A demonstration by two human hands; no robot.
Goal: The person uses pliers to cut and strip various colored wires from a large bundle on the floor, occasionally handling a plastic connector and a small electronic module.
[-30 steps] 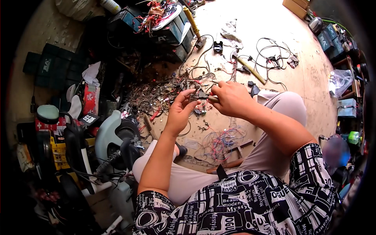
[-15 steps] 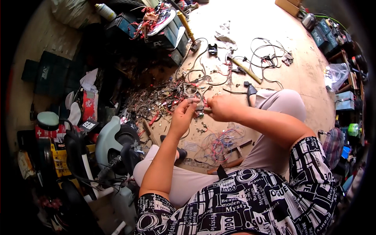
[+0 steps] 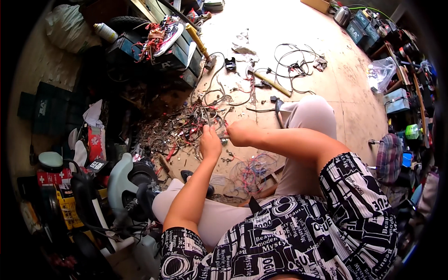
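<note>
Over the front edge of a scrap pile, my left hand (image 3: 211, 143) is closed with its fingers pressed together, pointing away from me. What it pinches is too small to make out. Close on its right is my right hand (image 3: 242, 133), curled into a fist. A bit of red and a small greyish piece show at the fist's left side, but their kind is unclear. A narrow gap separates the two hands. Around them spreads the scrap pile (image 3: 163, 123) of wires, connectors and small metal bits. Nearer my lap lies a tangle of thin red and blue wires (image 3: 254, 172).
A hammer (image 3: 273, 82) with a yellowish handle and a looped black cable (image 3: 294, 60) lie on the floor ahead. Dark batteries (image 3: 175, 63) are stacked at the far left. Scooter parts (image 3: 122, 179) crowd my left side. A cluttered shelf (image 3: 403, 84) runs along the right.
The whole view has shifted, so the surroundings sit further left and lower. My left hand's fingers have closed together and turned to point forward. The hands are nearer each other.
</note>
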